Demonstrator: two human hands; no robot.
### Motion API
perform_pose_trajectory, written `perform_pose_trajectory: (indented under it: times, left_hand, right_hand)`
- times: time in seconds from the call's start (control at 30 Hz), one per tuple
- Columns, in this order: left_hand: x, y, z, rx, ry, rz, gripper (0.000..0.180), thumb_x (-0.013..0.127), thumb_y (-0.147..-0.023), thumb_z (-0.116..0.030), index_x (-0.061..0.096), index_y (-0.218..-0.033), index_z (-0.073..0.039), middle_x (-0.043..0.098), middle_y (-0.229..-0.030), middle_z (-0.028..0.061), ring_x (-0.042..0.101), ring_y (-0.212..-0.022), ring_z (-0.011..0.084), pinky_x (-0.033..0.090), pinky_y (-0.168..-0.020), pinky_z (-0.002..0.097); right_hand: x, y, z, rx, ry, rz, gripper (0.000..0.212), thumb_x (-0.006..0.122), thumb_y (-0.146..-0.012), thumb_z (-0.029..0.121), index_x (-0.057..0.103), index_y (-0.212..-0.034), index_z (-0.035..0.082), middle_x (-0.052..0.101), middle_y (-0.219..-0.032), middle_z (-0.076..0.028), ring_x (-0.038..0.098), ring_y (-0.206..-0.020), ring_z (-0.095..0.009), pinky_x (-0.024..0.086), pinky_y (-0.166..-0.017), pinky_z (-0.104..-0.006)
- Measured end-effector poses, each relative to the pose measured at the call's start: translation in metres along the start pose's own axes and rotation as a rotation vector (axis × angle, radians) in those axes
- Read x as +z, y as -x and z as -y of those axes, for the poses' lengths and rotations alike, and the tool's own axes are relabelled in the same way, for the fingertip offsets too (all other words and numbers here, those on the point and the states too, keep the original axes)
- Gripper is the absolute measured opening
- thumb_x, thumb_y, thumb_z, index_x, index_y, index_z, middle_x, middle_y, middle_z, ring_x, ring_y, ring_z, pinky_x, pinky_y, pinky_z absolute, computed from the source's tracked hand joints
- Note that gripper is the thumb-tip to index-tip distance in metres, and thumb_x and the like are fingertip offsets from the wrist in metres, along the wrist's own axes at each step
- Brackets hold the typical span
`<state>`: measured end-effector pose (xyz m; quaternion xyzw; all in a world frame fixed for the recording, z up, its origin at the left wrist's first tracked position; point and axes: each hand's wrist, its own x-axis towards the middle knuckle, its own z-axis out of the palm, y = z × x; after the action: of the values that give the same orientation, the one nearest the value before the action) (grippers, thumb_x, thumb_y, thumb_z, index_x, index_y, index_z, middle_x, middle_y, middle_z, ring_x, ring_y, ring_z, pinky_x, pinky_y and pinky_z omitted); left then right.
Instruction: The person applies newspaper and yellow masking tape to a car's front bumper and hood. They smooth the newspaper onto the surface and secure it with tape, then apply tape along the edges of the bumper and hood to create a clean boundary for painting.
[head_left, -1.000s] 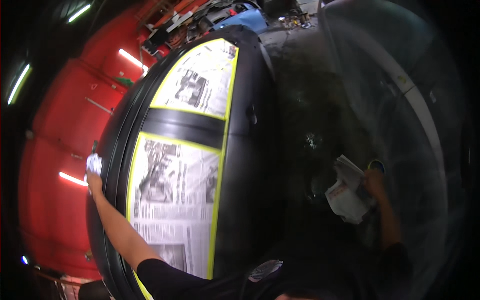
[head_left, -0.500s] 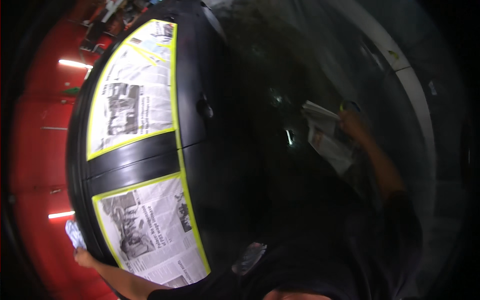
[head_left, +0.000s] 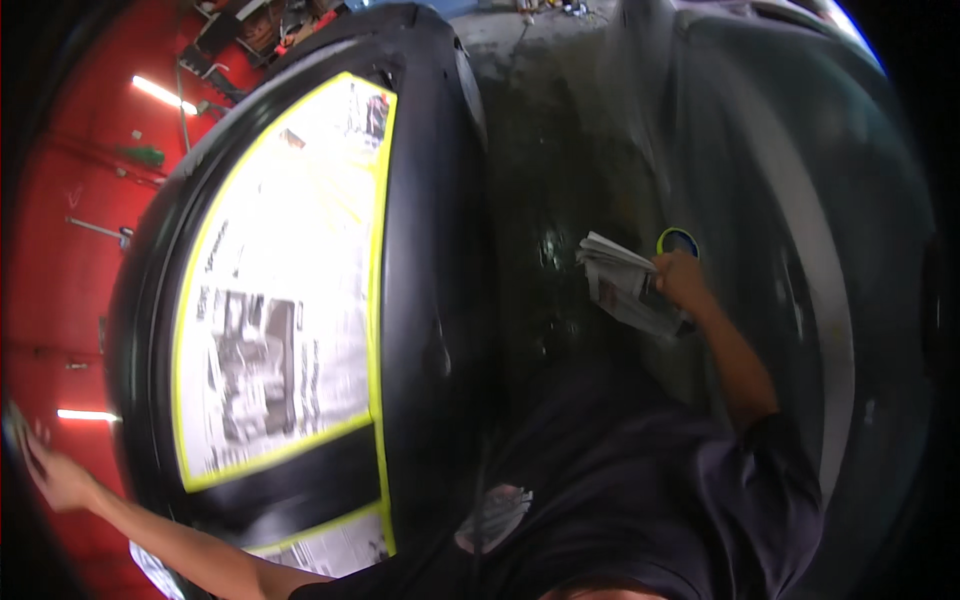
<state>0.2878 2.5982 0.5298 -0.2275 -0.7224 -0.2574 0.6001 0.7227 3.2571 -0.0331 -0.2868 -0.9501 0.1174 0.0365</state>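
Observation:
In my right hand (head_left: 681, 282) I grip folded newspaper sheets (head_left: 630, 290) together with a roll of yellow-green masking tape (head_left: 679, 240), between the two vehicles. My left hand (head_left: 60, 478) reaches out at the far left, past the black car's roof edge, open with fingers stretched and slightly blurred. Below that forearm a crumpled white-blue piece (head_left: 152, 572) shows in part; cloth or paper, I cannot tell. Newspaper (head_left: 290, 250) covers a side window of the black car (head_left: 425, 300), its border held with yellow-green tape (head_left: 379, 230). More newspaper (head_left: 335, 550) covers a second window nearer to me.
A dark vehicle (head_left: 760, 200) with a pale grey strip stands on the right. Between the cars runs a dark, shiny floor (head_left: 540, 130). Beyond the black car is a red wall (head_left: 70, 250) with tube lights, and clutter (head_left: 245, 40) at the far left.
The view has shifted forward along the car. My left hand has moved away from the crumpled white-blue piece, further left. My right hand still holds the newspaper and tape roll.

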Motion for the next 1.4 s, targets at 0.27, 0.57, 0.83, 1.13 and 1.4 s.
perform_pose_trajectory:
  times: [0.27,0.57,0.83,1.13,1.4]
  left_hand:
    - [0.415,0.018,-0.23,0.137,0.694,0.348,0.025,0.061,-0.103,-0.01,0.071,-0.123,0.002,0.077,-0.111,0.0133,0.075,-0.091,0.0195,0.06,-0.08,0.0273]
    - [0.758,0.344,-0.464,-0.754,1.261,1.162,0.016,0.058,-0.091,0.0,0.072,-0.099,0.003,0.073,-0.078,0.0126,0.066,-0.057,0.0136,0.053,-0.05,0.0257]
    - [0.81,0.681,-0.412,-1.022,0.455,1.441,0.022,0.06,-0.085,-0.001,0.079,-0.094,-0.002,0.076,-0.081,0.0149,0.075,-0.072,0.0223,0.059,-0.069,0.0365]
    - [0.844,0.847,-0.326,0.373,0.171,1.411,0.023,0.059,-0.09,-0.022,0.075,-0.085,-0.007,0.072,-0.089,0.0168,0.07,-0.08,0.0337,0.057,-0.075,0.05]
    - [1.24,0.738,-0.445,-0.668,0.441,1.593,0.026,0.06,-0.09,-0.02,0.079,-0.079,-0.006,0.071,-0.065,0.0095,0.067,-0.057,0.0252,0.054,-0.059,0.0374]
  right_hand:
    - [-0.023,-0.153,-0.023,0.008,-0.076,-0.17,0.008,0.065,-0.079,0.012,0.07,-0.077,0.006,0.068,-0.07,-0.02,0.069,-0.067,-0.039,0.054,-0.063,-0.0519]
    - [0.046,-0.335,-0.114,0.065,-0.197,0.108,0.013,0.068,-0.078,0.017,0.073,-0.075,0.006,0.069,-0.072,-0.021,0.07,-0.068,-0.039,0.056,-0.062,-0.0496]
    - [-0.012,-0.554,-0.186,-0.056,-0.207,0.118,0.011,0.067,-0.075,0.015,0.072,-0.072,0.005,0.067,-0.071,-0.024,0.068,-0.07,-0.044,0.054,-0.063,-0.0541]
    - [0.005,-0.762,-0.292,-0.032,-0.067,0.135,0.007,0.068,-0.074,0.013,0.068,-0.073,0.007,0.069,-0.075,-0.021,0.07,-0.073,-0.042,0.055,-0.066,-0.0526]
    - [-0.04,-0.986,-0.342,0.08,0.013,0.237,0.011,0.066,-0.075,0.011,0.075,-0.082,0.011,0.069,-0.073,-0.019,0.071,-0.073,-0.038,0.056,-0.068,-0.0513]
